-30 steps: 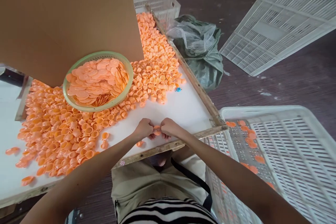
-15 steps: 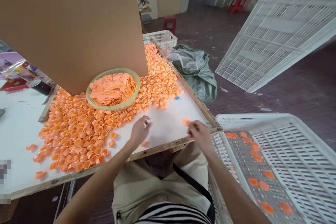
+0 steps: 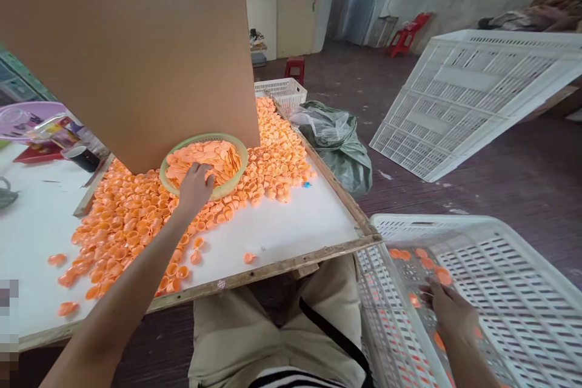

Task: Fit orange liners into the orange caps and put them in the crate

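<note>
My left hand (image 3: 196, 187) is over the near rim of a round yellow-green basket (image 3: 242, 168), its fingers apart at the flat orange discs (image 3: 207, 154) piled inside. Whether it has a disc pinched is not visible; the fingers look open. My right hand (image 3: 450, 309) is low inside a white plastic crate (image 3: 522, 273), fingers slightly apart. An orange piece (image 3: 414, 300) shows just beyond its fingertips and appears separate from them. Another orange disc (image 3: 442, 276) lies close by in the crate. Orange cups (image 3: 131, 218) are heaped around the basket on the white table (image 3: 282, 224).
A tall brown board (image 3: 150, 42) stands behind the basket. One loose orange piece (image 3: 249, 257) lies near the table's wooden edge (image 3: 295, 264). Green bags (image 3: 339, 145) sit on the floor beyond the table. A stack of white crates (image 3: 459, 97) leans at the right.
My left hand has moved from the bare tabletop up to the basket of discs. My right hand has carried an orange piece from the table's corner down into the crate.
</note>
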Demonstrator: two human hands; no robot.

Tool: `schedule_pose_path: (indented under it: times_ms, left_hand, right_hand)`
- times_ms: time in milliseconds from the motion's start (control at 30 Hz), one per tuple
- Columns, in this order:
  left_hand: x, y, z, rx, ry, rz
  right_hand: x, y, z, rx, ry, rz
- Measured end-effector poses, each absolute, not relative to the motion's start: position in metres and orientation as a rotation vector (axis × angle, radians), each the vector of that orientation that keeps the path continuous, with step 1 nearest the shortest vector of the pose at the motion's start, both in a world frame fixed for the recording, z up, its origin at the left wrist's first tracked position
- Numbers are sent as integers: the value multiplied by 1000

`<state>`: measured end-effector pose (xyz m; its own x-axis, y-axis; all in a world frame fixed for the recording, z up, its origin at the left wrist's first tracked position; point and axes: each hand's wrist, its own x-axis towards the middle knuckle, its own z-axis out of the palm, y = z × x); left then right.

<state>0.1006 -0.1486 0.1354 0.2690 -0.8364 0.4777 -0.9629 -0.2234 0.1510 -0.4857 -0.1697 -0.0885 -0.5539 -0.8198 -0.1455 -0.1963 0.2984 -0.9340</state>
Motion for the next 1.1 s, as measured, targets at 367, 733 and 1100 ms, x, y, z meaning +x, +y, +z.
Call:
schedule_pose_path:
  times_ms: [367,733,1100]
  left_hand:
    - [120,-184,161,2206,-1680,436]
    - [-57,-88,100,1688,-1726,-683]
    - [-10,-75,25,1953,-1670,-777]
  right_hand:
    - [-362,-185,-8,-1227,1556,-1212]
    - [-209,-143,52,-1369,793,-843]
    - [-209,-149,6,-1373,890,-651]
